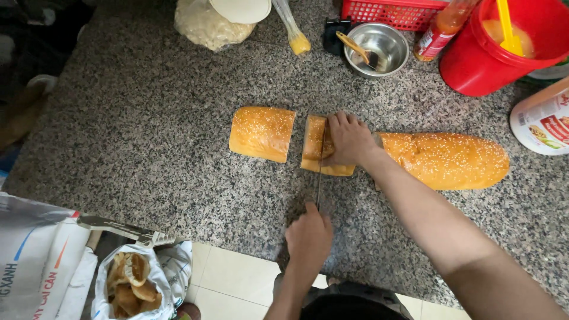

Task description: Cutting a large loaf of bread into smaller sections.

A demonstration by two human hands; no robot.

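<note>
A long sesame-topped bread loaf [444,159] lies on the speckled granite counter [148,136]. My right hand [349,139] presses down on its cut end. My left hand [309,237] grips the handle of a knife [319,178], whose thin blade runs away from me and stands in the loaf, splitting a short section [313,142] just left of my right fingers. A separate cut chunk of the loaf [262,133] rests a little further left, apart from the rest.
At the back stand a red bucket [474,65] with a yellow utensil, a steel bowl [385,44] with a brush, a sauce bottle [441,29], a red basket [394,12] and a lumpy pale bag [207,26]. A white jar [542,121] is at right. A bag of bread pieces [133,284] sits below the counter edge.
</note>
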